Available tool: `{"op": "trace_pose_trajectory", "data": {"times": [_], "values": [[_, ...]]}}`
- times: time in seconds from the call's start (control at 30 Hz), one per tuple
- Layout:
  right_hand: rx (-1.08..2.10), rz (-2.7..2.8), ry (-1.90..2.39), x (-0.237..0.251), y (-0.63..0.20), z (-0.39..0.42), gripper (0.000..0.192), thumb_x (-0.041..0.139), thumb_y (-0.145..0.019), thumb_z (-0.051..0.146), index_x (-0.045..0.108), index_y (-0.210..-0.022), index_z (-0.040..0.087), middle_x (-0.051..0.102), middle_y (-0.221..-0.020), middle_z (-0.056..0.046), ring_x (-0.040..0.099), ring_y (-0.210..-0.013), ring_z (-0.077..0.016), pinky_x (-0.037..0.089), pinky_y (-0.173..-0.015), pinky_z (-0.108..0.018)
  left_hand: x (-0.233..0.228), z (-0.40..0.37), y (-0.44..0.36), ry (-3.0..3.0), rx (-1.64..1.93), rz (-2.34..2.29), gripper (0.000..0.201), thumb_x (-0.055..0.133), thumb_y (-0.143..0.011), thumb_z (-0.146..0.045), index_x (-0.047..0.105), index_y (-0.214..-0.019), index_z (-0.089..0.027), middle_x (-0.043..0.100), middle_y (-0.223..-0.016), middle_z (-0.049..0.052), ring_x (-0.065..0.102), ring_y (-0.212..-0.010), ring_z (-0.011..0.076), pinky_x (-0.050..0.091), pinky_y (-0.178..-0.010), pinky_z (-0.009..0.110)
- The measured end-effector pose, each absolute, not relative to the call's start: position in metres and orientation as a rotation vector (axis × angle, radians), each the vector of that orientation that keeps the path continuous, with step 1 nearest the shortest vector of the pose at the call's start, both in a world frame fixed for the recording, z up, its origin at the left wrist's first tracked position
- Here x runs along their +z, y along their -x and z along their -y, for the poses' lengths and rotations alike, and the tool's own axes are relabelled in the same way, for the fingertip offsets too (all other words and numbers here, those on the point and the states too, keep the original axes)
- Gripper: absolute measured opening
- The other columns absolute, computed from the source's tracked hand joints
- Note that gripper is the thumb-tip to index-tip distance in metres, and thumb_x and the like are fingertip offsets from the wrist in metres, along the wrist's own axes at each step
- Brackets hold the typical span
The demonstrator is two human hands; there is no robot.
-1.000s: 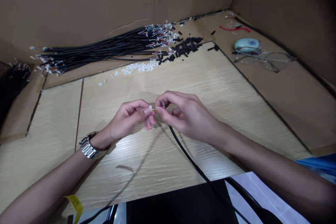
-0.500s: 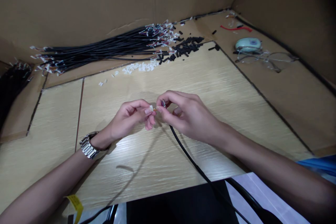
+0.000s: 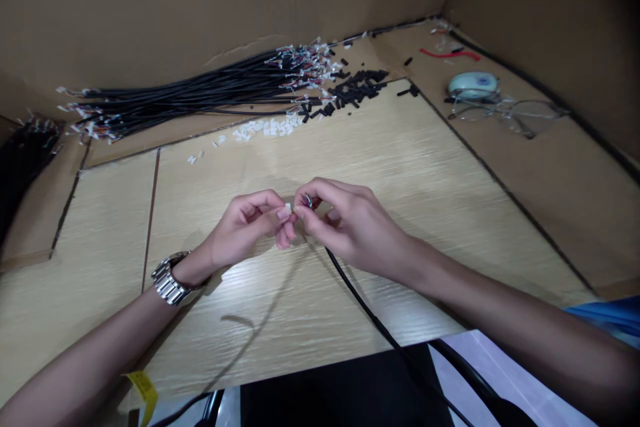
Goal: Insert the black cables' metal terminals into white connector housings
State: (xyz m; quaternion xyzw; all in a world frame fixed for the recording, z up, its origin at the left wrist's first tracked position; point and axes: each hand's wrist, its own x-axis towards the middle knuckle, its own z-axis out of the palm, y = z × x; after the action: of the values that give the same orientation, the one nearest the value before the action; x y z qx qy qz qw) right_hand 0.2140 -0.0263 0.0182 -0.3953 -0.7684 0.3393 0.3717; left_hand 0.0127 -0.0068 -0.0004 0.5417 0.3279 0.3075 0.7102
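Pinched in left grip (image 3: pixel 253 221), over counter (image 3: pixel 400 160): white connector (image 3: pixel 288 207). Pinched in right grip (image 3: pixel 353 223): wires (image 3: pixel 309 201) of black cable (image 3: pixel 356 295). Far left: cable bundle (image 3: pixel 200 95). Far centre: white pieces (image 3: pixel 273 127), black pieces (image 3: pixel 357 89). Far right: glasses (image 3: pixel 520 107).

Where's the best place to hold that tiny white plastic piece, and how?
I'd pinch the tiny white plastic piece by its left part, coming from the left, as the left hand does. It's so small that probably only thumb and fingertips fit. Its right side faces the thin yellow wire and right hand, so leave that free.
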Motion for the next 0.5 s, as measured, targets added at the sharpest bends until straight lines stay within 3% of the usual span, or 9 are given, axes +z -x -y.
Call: {"op": "trace_pose_trajectory", "data": {"times": [0.27,0.5], "values": [[0.959,1.881,1.01,0.0101,-0.2103,0.028,0.011,0.052,-0.095,0.024,0.058,-0.088,0.016,0.061,-0.078,-0.001,0.055,-0.064,-0.0095,0.042,-0.057,-0.022,0.0001,0.0069,-0.0124,-1.239,0.685,-0.736,0.019,0.063,-0.093,-0.026,0.066,-0.082,-0.012,0.071,-0.074,0.003,0.065,-0.059,0.0088,0.053,-0.057,0.018],[1.54,1.413,1.025,0.0136,-0.208,0.0223,0.018,0.065,-0.088,0.034,0.059,-0.087,0.017,0.06,-0.07,0.002,0.057,-0.057,-0.01,0.047,-0.045,-0.019,-0.0041,0.0083,-0.0138,-1.182,0.788,-0.766,0.02,0.066,-0.091,-0.029,0.063,-0.079,-0.013,0.069,-0.071,0.002,0.064,-0.057,0.0098,0.053,-0.056,0.021]]}}
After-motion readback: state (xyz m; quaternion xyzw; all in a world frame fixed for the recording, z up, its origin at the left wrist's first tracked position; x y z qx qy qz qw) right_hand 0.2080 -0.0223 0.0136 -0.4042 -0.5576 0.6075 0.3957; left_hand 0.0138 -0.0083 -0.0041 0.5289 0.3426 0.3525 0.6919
